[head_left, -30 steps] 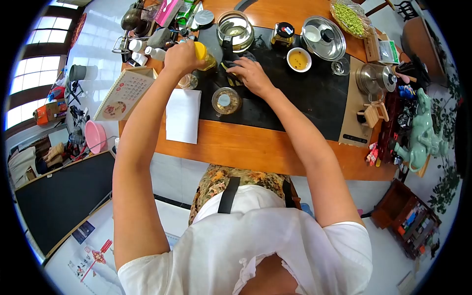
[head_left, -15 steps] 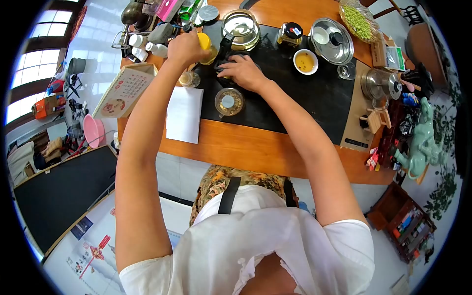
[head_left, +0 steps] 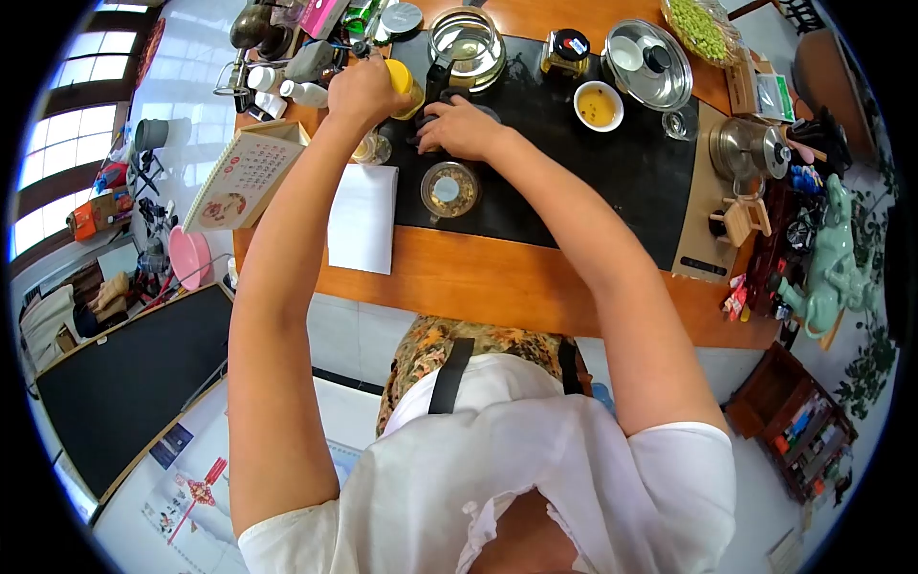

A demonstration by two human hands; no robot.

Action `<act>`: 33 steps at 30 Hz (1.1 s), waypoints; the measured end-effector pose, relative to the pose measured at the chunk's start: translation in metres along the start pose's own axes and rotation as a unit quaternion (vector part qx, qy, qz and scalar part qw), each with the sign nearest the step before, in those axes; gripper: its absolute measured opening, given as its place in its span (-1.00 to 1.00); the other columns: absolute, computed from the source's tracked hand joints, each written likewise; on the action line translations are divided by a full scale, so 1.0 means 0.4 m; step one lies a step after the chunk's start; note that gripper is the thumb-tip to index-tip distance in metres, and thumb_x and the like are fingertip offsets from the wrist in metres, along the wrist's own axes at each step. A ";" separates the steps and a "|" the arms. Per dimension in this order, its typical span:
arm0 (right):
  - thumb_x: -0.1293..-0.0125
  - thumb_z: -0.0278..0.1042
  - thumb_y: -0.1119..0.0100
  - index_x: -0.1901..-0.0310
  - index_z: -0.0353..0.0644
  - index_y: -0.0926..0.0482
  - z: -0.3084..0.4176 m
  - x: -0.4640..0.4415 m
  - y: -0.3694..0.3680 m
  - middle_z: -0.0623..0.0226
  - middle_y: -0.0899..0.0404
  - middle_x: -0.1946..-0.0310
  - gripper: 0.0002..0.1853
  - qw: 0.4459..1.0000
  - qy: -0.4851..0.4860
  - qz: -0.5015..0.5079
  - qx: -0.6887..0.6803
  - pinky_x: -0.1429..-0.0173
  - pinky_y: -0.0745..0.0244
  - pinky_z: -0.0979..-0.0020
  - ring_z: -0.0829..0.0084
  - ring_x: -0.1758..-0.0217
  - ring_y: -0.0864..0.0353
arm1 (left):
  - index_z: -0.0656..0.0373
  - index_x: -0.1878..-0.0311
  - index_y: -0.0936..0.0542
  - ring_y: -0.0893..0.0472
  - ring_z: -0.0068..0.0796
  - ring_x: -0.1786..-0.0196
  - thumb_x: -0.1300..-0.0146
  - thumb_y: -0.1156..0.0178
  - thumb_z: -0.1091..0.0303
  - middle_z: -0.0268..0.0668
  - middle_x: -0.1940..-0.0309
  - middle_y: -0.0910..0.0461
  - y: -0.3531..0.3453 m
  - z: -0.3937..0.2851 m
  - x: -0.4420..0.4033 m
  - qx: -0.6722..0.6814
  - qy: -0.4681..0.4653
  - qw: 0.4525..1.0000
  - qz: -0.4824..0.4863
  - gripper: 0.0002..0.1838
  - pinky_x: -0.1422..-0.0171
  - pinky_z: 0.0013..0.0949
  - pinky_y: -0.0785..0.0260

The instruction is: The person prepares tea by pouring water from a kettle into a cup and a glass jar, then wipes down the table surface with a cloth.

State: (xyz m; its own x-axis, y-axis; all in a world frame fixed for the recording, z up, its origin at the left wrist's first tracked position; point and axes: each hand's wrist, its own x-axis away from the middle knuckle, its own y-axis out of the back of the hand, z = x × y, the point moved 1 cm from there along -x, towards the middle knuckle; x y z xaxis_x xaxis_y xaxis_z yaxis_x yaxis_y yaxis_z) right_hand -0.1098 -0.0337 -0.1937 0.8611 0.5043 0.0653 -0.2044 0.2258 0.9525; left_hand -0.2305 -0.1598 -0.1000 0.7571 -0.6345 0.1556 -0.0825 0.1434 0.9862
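Note:
My left hand (head_left: 363, 94) is closed beside a yellow-lidded jar (head_left: 402, 84) at the left edge of the black mat; what its fingers grip is partly hidden. My right hand (head_left: 457, 129) rests over a dark object, with fingers bent and its grasp unclear. Just behind it stands a glass pot (head_left: 467, 50) with a black handle pointing toward me. Nearer the front of the mat is a round glass vessel (head_left: 448, 189) with dried pieces inside. A small glass jar (head_left: 373, 148) sits below my left hand.
White paper (head_left: 362, 220) and a desk calendar (head_left: 251, 174) lie and stand at the left. Further right are a honey-coloured jar (head_left: 565, 53), a white bowl (head_left: 599, 105), a steel lid (head_left: 650, 86), a glass kettle (head_left: 741, 153) and a green statue (head_left: 832, 258).
The view has shifted slightly. My right hand's fingers have drawn back and bent over the dark object, while my left hand has stayed beside the yellow-lidded jar.

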 end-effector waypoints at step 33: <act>-0.25 -0.47 -0.13 0.01 0.19 -0.73 0.124 0.414 -0.029 0.50 -0.64 -0.10 -0.64 0.910 -0.287 -0.292 -0.063 -0.31 -0.25 -0.13 0.22 -0.38 -0.41 | 0.14 -0.20 -0.62 -0.47 -0.39 0.54 -0.27 -0.37 -0.11 -0.30 0.62 -0.43 -0.042 -0.072 0.303 0.346 0.076 0.918 -0.177 -0.40 0.36 -0.30 -0.34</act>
State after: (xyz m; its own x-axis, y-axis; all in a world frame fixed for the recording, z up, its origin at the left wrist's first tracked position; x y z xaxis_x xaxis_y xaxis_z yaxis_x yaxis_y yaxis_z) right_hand 0.0583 0.0059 -0.1794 0.9336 -0.2440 -0.2623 0.3464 0.4283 0.8346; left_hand -0.1187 -0.2172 -0.0995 0.8930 -0.4278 -0.1397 -0.1660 -0.6016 0.7814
